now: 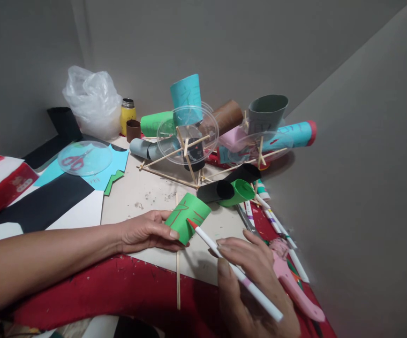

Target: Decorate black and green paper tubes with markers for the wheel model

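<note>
My left hand is closed around the lower left side of a green paper tube that bears red-brown drawn strokes. In my right hand is a white felt-tip pen with a red tip, pinched between thumb and fingers. The tip meets or nearly meets the tube's front; I cannot tell whether it touches. Below the tube a thin wooden stick hangs over the board's front edge. Just behind lie black paper tubes and another green tube.
Behind stands a wooden-stick frame with clear plastic discs and coloured paper tubes. Pink-handled scissors and several pens lie at right. Coloured paper, a red packet, a plastic bag and a yellow bottle are at left.
</note>
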Tool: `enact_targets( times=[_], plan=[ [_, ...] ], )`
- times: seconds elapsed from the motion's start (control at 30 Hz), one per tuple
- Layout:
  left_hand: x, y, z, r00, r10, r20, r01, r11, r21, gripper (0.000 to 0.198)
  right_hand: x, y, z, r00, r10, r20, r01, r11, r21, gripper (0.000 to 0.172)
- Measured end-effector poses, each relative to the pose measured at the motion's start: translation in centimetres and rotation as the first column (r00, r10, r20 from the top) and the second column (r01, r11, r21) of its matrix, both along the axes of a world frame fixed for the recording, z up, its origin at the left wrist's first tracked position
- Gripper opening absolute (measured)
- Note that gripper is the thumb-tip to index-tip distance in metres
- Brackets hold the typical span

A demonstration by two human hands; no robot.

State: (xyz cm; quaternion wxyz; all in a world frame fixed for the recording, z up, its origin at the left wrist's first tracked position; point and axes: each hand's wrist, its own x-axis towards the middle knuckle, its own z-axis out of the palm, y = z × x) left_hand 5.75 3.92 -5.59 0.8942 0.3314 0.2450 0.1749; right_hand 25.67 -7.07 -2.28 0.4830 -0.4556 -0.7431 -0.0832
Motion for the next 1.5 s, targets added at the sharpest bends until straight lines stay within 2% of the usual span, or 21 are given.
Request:
enact_targets(
  times=[0.27,0.57,0.8,1.0,1.13,1.3,1.5],
  plan=[
    [0.07,-0.18,0.23,1.0,0.001,-0.02,0.0,0.999,0.034,0.064,-0.35,0.34,0.45,0.999,-0.026,0.037,0.025,0.999,0.021,0.02],
    [0.16,-0.18,0.16,1.0,0.023,-0.008,-0.023,1.0,0.015,0.052,-0.27,-0.01,0.78,0.999,0.003,0.05,-0.002,1.0,-0.014,0.016],
    [0.16,-0.24,0.31,1.0,0.013,-0.015,-0.013,1.0,0.017,0.06,-0.54,-0.07,0.75,0.999,0.019,0.037,-0.019,1.0,-0.005,0.015],
    [0.12,-0.26,0.34,0.999,0.018,-0.034,-0.017,1.0,0.023,0.069,0.02,-0.14,0.12,0.999,0.001,-0.053,0.0,1.0,0.019,0.024],
    [0.21,-0.26,0.26,1.0,0.002,-0.031,-0.001,0.999,0.035,0.074,0.19,-0.06,-0.01,0.999,-0.015,-0.037,0.016,0.999,0.036,0.026],
    [0.29,-0.17,0.12,1.0,0.004,-0.022,-0.004,0.999,0.035,0.072,0.1,-0.02,0.09,1.0,-0.015,-0.012,0.015,1.0,0.012,0.025],
    [0.21,-0.17,0.17,1.0,0.016,-0.026,-0.015,1.0,0.025,0.059,-0.34,-0.04,0.59,1.0,-0.01,0.018,0.011,1.0,-0.014,0.018]
  ],
)
